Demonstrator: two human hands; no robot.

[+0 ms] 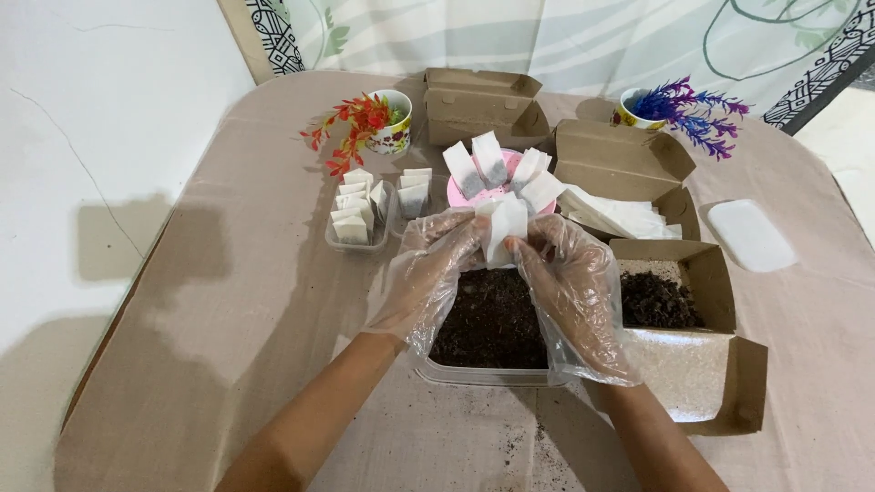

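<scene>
Both my hands wear thin clear plastic gloves. My left hand point(427, 273) and my right hand point(574, 287) together pinch a small white paper sachet point(506, 228) by its edges, held above a clear plastic tub of dark loose grounds point(488, 323). Just beyond the sachet, a pink bowl point(497, 191) holds several filled white sachets standing upright.
A clear tray of folded sachets point(357, 214) sits left of the bowl. Brown cardboard boxes: one with dark grounds point(670, 292), one with white empty sachets point(620, 214), one at the back point(478, 105). Two cups with artificial flowers point(387, 123) point(674, 105). A white lid point(752, 235) lies at right.
</scene>
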